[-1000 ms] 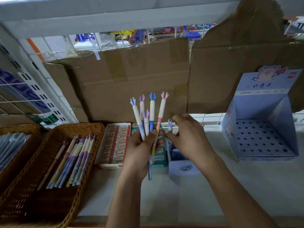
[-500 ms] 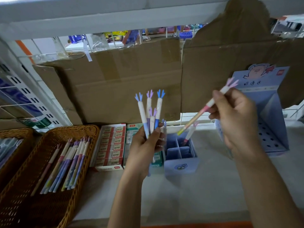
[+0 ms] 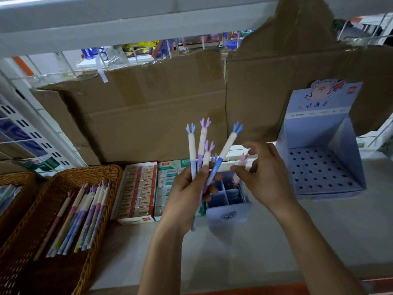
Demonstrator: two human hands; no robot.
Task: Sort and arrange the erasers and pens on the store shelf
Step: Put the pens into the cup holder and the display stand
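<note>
— We're looking at a stationery shop, folks: boxed erasers (image 3: pixel 138 190) packed in neat rows on the shelf (image 3: pixel 350 231).
— And we've got a wicker basket (image 3: pixel 89 169) stocked with matching pens (image 3: pixel 85 220), plus a printed display stand (image 3: pixel 319 124).
— We can see slotted racking (image 3: pixel 27 128) at the left too, and more goods (image 3: pixel 138 48) showing above the cardboard backing (image 3: pixel 148 113).

The right hand (image 3: pixel 265 173), raised beside the blue display box (image 3: pixel 306 133) half a second ago, has dropped to the divided pen holder (image 3: pixel 229 211), where its pink pen (image 3: pixel 243 160) now stands. In the left hand (image 3: pixel 187 196), one blue-tipped pen (image 3: pixel 227 143) has tilted rightward.
</note>
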